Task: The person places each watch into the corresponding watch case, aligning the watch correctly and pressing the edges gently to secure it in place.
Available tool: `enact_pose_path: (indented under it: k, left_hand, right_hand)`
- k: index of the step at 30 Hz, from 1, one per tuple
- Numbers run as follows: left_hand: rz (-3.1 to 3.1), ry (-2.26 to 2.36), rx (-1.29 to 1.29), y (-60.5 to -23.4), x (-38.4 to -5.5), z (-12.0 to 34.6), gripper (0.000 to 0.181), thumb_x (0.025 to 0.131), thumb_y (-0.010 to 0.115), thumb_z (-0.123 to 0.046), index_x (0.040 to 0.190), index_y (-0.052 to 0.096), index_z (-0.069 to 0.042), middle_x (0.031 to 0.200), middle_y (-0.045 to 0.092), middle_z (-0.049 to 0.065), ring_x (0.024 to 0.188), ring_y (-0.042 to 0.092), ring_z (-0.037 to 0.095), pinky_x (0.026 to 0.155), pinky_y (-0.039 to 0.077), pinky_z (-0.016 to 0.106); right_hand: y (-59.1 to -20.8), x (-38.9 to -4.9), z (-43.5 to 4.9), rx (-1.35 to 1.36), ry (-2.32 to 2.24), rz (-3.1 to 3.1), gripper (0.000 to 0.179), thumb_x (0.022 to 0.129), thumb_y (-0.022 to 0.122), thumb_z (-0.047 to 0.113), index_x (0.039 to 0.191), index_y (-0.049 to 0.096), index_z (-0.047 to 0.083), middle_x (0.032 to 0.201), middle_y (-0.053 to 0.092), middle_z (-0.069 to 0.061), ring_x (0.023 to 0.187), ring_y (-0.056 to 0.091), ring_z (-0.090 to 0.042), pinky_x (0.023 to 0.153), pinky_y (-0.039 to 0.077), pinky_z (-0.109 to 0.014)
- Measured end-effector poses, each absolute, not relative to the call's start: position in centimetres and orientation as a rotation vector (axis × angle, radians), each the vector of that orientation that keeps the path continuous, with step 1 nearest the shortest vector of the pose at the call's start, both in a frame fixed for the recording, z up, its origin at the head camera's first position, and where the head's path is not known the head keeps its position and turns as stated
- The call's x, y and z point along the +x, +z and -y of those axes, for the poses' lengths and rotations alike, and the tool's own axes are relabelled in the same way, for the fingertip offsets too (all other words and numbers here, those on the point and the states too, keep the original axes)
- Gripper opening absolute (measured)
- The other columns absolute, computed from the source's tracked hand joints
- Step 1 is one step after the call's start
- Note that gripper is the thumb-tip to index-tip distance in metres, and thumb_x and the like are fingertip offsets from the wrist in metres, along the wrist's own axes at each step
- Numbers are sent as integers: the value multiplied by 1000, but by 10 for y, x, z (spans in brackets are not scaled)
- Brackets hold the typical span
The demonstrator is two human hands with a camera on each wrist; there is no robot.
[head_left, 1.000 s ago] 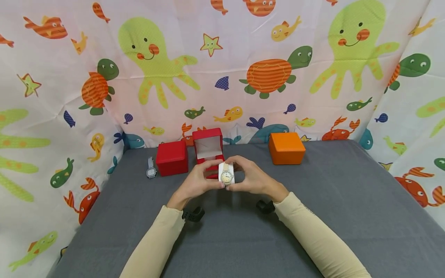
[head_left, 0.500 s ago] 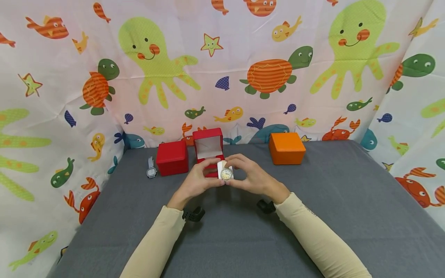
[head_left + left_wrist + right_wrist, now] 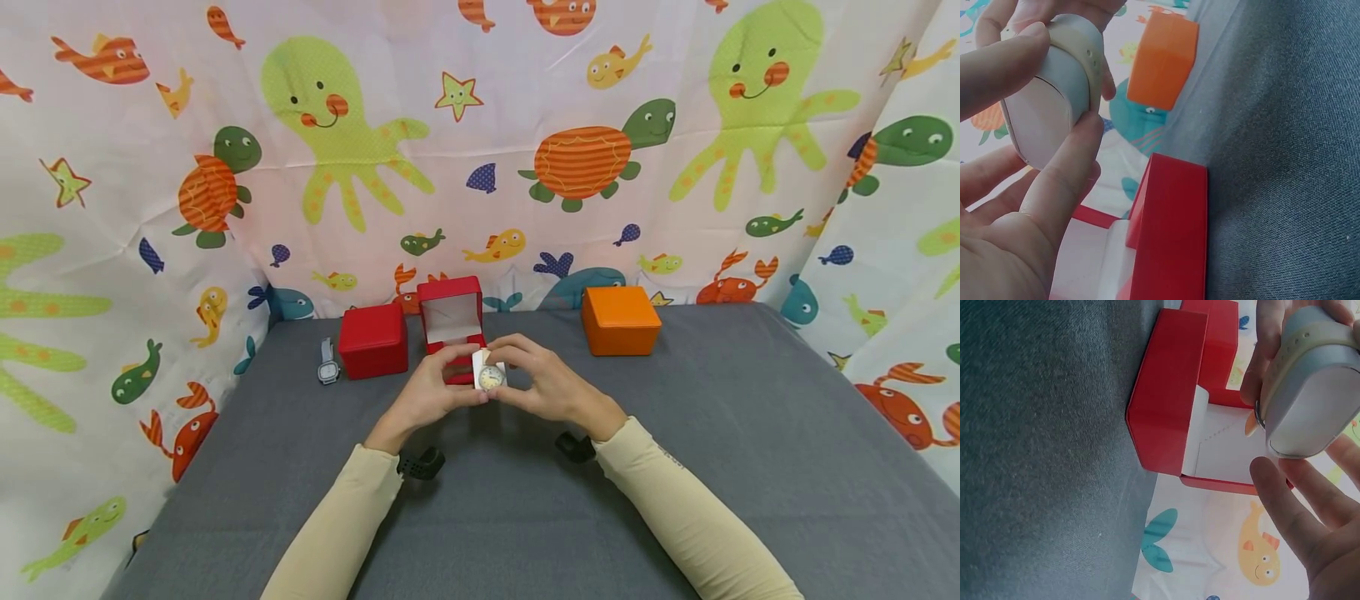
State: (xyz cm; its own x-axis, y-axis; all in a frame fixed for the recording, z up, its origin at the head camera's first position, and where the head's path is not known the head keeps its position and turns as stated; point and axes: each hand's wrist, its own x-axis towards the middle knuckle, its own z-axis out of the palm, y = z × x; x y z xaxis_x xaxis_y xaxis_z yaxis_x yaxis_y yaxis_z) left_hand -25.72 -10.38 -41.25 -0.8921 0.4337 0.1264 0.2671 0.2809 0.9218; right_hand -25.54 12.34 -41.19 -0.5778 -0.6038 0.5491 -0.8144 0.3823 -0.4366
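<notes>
Cream strap (image 3: 1089, 59) rings the white cushion (image 3: 1038, 119); fingers of the left hand (image 3: 429, 387) pinch it, those of the right hand (image 3: 545, 383) the watch (image 3: 491, 378); I'd brace left, ease the strap straight.

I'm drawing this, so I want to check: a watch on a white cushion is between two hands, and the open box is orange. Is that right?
Not quite: the open box is red, as the head view shows. The watch on the white cushion is indeed between the left hand and right hand.
</notes>
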Motion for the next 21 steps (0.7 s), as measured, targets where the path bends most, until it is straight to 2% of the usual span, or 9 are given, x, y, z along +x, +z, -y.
enact_pose_path:
  k: [5, 12, 21]
  left_hand:
    - [-2344, 1701, 687, -411, -254, 103, 72, 75, 81, -13, 138, 47, -12, 131, 48, 3, 116, 52, 33, 83, 54, 37]
    - [-2372, 1696, 680, -415, -256, 101, 71, 74, 82, -12, 136, 48, -16, 130, 48, 2, 116, 53, 30, 83, 54, 36]
    - [-2460, 1666, 816, -417, -255, 96, 71, 74, 81, -4, 136, 46, -12, 131, 47, 3, 115, 55, 26, 80, 55, 34]
  right_hand:
    - [-413, -254, -121, 1237, 996, 2353, 32, 88, 70, 24, 117, 59, 16, 130, 50, -5, 105, 52, -17, 83, 54, -38]
    - [-415, -256, -120, 1217, 1028, 2364, 31, 88, 70, 24, 116, 59, 16, 131, 49, -6, 105, 52, -16, 84, 53, -34]
    - [-416, -259, -121, 1209, 1109, 2332, 30, 88, 70, 21, 114, 61, 11, 125, 49, -8, 105, 51, -20, 80, 55, -34]
